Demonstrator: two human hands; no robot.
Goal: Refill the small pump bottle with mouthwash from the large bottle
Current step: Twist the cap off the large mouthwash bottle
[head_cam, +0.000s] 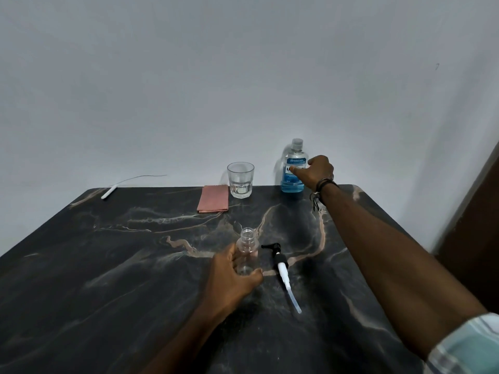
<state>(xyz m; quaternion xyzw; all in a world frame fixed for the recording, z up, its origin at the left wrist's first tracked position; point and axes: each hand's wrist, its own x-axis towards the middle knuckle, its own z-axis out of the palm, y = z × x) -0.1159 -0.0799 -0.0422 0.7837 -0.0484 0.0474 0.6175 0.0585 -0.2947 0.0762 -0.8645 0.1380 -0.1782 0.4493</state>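
- The left hand holds the small clear plastic bottle near the front middle of the dark marble-patterned table. The fingers curl round the lower body of the bottle from its left side, and the thumb lies at its base on the near side.
- This small bottle stands upright, its neck is open with no cap on it, and it looks empty.
- Just to the right of the small bottle lies the black pump head with a white stem and a clear tube. It lies flat on the table, with the tube pointing toward the person, and no hand touches it.
- The right hand is stretched out to the far edge of the table, at the large clear bottle of blue mouthwash. The hand is in front of the right side of this bottle with the fingers bent toward the label, but I cannot tell if they already grip it or only touch it.
- The large bottle stands upright with its clear cap on. The blue liquid shows in its lower part.
- Left of the large bottle stands a clear faceted drinking glass with a little clear liquid at the bottom.
- A folded pink cloth lies just left of the glass, and a thin white stick with a wire lies at the far left edge.
- The right wrist wears a dark bracelet.
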